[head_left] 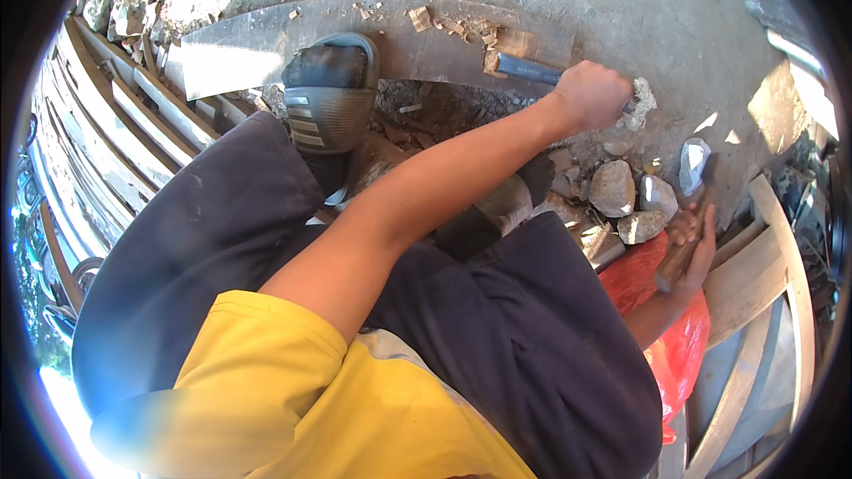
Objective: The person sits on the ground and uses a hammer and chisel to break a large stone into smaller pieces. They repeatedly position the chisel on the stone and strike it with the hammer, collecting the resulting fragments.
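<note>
My left hand (591, 97) is closed around a chisel-like tool, reaching across from the yellow sleeve. Its flat blue blade (529, 69) bears writing and points left, its tip at a small notched patch of wood on a long plank (426, 56). A frayed, pale butt end (643, 104) sticks out past my fist. At the right, my right hand (695, 246) holds a wooden tool (679, 259), probably a mallet or hammer, raised over a red plastic bag (639, 273). Its far end is blurred. Wood chips (459, 26) lie along the plank.
My sandalled foot (333, 93) rests on the plank. Several stones (612, 187) lie between my right knee and right hand. Stacked timber strips (126, 106) line the left side. A curved wooden frame (799, 306) stands at the right. Concrete ground (619, 6) extends beyond the plank.
</note>
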Available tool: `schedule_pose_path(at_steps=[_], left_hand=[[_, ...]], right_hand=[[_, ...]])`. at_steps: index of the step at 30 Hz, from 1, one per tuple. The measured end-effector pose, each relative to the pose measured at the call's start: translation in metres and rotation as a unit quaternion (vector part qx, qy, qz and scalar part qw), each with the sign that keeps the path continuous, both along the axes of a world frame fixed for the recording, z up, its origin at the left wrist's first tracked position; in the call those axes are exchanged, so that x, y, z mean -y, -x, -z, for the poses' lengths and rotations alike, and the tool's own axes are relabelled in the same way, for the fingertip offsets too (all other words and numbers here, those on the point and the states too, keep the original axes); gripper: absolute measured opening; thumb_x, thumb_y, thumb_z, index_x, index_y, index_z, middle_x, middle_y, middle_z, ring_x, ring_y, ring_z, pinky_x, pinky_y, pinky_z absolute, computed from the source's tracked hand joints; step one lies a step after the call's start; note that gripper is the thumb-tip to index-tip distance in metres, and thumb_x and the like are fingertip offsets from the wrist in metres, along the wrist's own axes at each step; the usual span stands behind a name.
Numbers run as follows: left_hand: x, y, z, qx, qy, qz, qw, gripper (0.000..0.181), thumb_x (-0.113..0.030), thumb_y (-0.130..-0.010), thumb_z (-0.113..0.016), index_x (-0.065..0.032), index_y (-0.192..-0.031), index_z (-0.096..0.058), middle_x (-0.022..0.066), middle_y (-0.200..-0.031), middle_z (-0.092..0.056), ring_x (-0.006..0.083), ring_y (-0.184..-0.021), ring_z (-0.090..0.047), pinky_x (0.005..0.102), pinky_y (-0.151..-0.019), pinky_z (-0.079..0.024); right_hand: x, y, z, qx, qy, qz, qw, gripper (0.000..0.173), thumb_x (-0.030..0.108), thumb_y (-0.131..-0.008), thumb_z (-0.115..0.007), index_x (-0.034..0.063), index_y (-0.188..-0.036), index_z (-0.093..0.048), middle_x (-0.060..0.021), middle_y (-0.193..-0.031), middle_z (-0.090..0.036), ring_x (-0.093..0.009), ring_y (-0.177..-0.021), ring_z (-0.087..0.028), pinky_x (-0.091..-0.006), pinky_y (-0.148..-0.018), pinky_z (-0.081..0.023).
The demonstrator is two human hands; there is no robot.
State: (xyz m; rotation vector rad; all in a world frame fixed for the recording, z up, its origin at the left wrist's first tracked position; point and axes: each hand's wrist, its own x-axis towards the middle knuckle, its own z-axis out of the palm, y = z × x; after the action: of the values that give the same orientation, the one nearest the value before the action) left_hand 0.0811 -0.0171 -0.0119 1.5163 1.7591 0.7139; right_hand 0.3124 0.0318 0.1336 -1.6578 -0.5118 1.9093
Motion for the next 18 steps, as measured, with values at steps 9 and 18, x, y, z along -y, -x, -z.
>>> schedule_pose_path(at_steps=[9, 18], left_hand=[[0.001, 0.003, 0.002, -0.020, 0.019, -0.005, 1.000, 0.013, -0.013, -0.069, -0.058, -0.0053, -0.074, -0.068, 0.0166, -0.076, -0.066, 0.0315, -0.072, -0.066, 0.0399, -0.065, -0.053], [0.001, 0.002, 0.003, -0.028, 0.028, 0.021, 0.999, 0.014, -0.013, -0.072, -0.054, -0.0042, -0.077, -0.065, 0.0163, -0.073, -0.065, 0.0330, -0.071, -0.065, 0.0409, -0.065, -0.052]], right_hand=[[0.046, 0.083, 0.034, 0.111, 0.074, -0.174, 0.976, 0.032, 0.038, -0.091, -0.053, 0.0064, -0.092, -0.049, 0.0015, -0.062, -0.044, -0.007, -0.047, -0.040, -0.0224, -0.042, -0.036], [-0.006, -0.001, 0.013, 0.075, -0.028, -0.027, 0.996, 0.029, 0.032, -0.092, -0.053, 0.0044, -0.094, -0.047, 0.0016, -0.065, -0.042, -0.006, -0.050, -0.041, -0.0202, -0.044, -0.037]])
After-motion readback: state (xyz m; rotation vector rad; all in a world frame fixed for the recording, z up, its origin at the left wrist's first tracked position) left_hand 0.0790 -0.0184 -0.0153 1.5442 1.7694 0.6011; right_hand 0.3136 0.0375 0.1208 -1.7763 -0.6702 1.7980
